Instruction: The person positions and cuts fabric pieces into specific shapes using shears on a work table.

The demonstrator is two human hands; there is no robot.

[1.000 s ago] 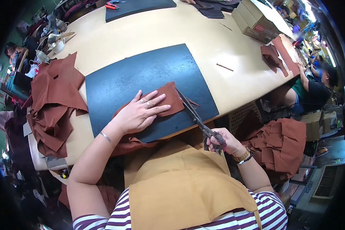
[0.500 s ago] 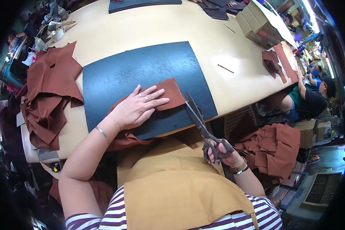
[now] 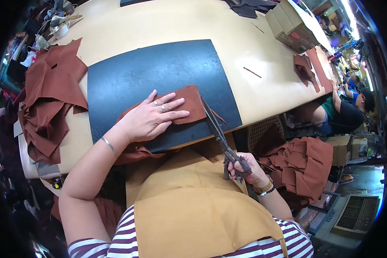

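Observation:
My left hand (image 3: 152, 114) lies flat with fingers spread on a folded piece of rust-brown fabric (image 3: 192, 104), pressing it onto a black cutting mat (image 3: 159, 64). Large dark scissors (image 3: 219, 135), their handles wrapped in ragged material, are gripped in my right hand (image 3: 249, 170). The blades run along the fabric's right edge and look nearly closed. A thin brown strip (image 3: 218, 116) lies on the mat just right of the blades. Part of the fabric hangs over the mat's near edge below my left forearm.
Rust-brown fabric (image 3: 51, 94) is heaped at the table's left. More cut pieces (image 3: 299, 163) are stacked at my lower right. A cardboard box (image 3: 290, 28) stands at the back right of the cream table (image 3: 129, 26). Another person (image 3: 350, 109) sits at the right.
The scissors have moved up along the fabric's right edge and their blades have come together. A thin strip now lies separate beside them. My left hand stays on the fabric; the view shifted slightly.

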